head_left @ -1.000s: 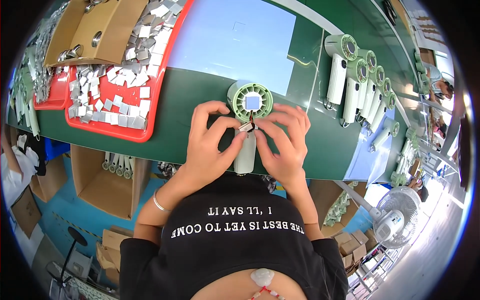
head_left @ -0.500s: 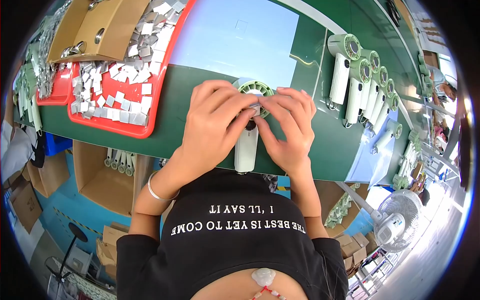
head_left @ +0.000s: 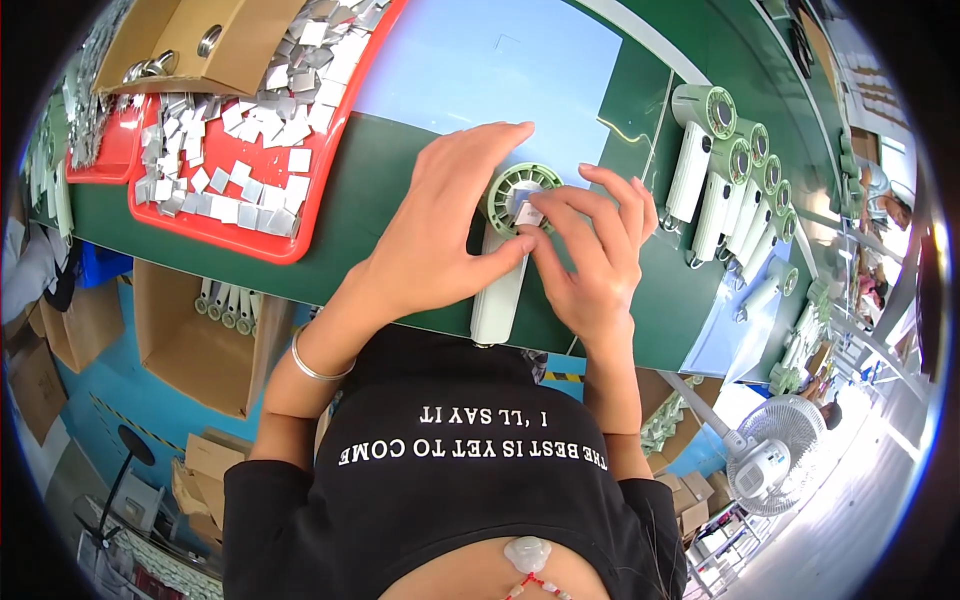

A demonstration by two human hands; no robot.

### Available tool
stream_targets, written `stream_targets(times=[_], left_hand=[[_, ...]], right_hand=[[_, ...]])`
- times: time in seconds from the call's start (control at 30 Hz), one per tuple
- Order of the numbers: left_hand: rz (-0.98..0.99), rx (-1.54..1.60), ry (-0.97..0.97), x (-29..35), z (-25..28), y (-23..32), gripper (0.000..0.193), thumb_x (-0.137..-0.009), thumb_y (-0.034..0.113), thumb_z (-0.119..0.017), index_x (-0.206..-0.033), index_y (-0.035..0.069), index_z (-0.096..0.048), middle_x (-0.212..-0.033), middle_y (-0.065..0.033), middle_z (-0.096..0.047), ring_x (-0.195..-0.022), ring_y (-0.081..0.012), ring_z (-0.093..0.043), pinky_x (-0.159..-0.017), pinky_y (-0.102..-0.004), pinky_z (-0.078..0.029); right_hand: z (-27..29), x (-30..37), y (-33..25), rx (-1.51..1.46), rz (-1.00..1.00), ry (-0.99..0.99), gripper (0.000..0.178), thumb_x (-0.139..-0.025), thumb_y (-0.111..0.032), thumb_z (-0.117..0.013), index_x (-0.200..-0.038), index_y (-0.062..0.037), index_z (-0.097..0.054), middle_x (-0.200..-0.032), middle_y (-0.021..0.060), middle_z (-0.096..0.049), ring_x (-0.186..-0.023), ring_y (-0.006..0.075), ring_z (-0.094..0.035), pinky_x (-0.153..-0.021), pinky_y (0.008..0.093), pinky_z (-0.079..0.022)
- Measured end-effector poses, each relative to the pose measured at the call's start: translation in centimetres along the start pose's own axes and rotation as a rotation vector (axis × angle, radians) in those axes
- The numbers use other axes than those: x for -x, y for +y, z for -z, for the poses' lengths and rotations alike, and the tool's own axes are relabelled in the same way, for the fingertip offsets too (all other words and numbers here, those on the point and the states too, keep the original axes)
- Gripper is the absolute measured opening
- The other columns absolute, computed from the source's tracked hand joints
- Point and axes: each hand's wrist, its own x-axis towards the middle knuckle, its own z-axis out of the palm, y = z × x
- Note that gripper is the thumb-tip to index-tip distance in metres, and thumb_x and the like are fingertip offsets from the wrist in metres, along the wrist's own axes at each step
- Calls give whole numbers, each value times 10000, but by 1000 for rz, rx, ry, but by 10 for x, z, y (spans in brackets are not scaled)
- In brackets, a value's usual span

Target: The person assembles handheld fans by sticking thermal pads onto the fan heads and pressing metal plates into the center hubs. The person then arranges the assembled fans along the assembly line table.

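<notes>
A pale green handheld fan [head_left: 495,305] lies on the green table before me, its round slotted head away from me and its white handle toward my body. My right hand [head_left: 592,260] pinches a small square silvery-white piece [head_left: 529,214] between thumb and fingers, over the lower part of the fan's head. My left hand [head_left: 432,235] is open to the left of the fan, fingers stretched out and thumb apart. Its thumb tip reaches to the neck of the fan, just below the square piece; whether it touches cannot be made out.
Red trays [head_left: 285,250] of loose square metal pieces stand at the left, beside an open cardboard box [head_left: 225,60] with round metal parts. A blue sheet [head_left: 440,70] lies beyond the fan. Several similar fans [head_left: 690,170] stand in rows at the right. A white electric fan [head_left: 775,460] is lower right.
My left hand has let go and spread its fingers, moving off the fan's head. My right hand keeps its pinch on the square piece, now more visible.
</notes>
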Motion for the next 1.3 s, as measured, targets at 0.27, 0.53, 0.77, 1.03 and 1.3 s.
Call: stream_targets(times=[0.27,0.53,0.77,1.03,1.3], left_hand=[[33,25,-149,7,-3,-14,755,-730,136,-806,-1418,92,-499,-1386,-76,-588,-1299,-275,-530,-1186,-482,-289],[9,73,-130,8,-3,-17,732,-739,161,-821,-1404,96,-521,-1381,-73,-592,-1278,-275,-543,-1180,-491,-295],[-14,76,-126,7,-2,-19,730,-745,174,-823,-1404,95,-520,-1387,-80,-588,-1279,-282,-540,-1178,-496,-296],[-12,32,-86,9,-5,-18,691,-758,130,-784,-1396,75,-526,-1381,-89,-594,-1262,-287,-555,-1166,-486,-315],[-5,58,23,13,-15,-10,626,-754,31,-738,-1355,40,-567,-1344,-133,-618,-1240,-331,-579,-1078,-444,-433]], right_hand=[[3,-5,-8,62,-28,-77,261,-745,-81,-806,-997,-95,-742,-1038,15,-668,-1168,271,-581,-1056,499,-351],[8,-11,-11,67,-42,-150,274,-753,-58,-792,-1018,-85,-732,-1041,37,-634,-1167,285,-577,-1053,509,-355],[14,-23,-9,47,-38,-205,282,-743,-50,-792,-1014,-73,-719,-1013,51,-615,-1163,293,-570,-1049,498,-354],[10,-24,-16,119,-168,-224,253,-725,-195,-818,-758,-66,-604,-770,30,-527,-844,251,-518,-899,414,-346],[4,-31,-32,198,-254,-280,223,-805,-207,-716,-755,-27,-594,-738,85,-585,-829,285,-528,-896,434,-339]])
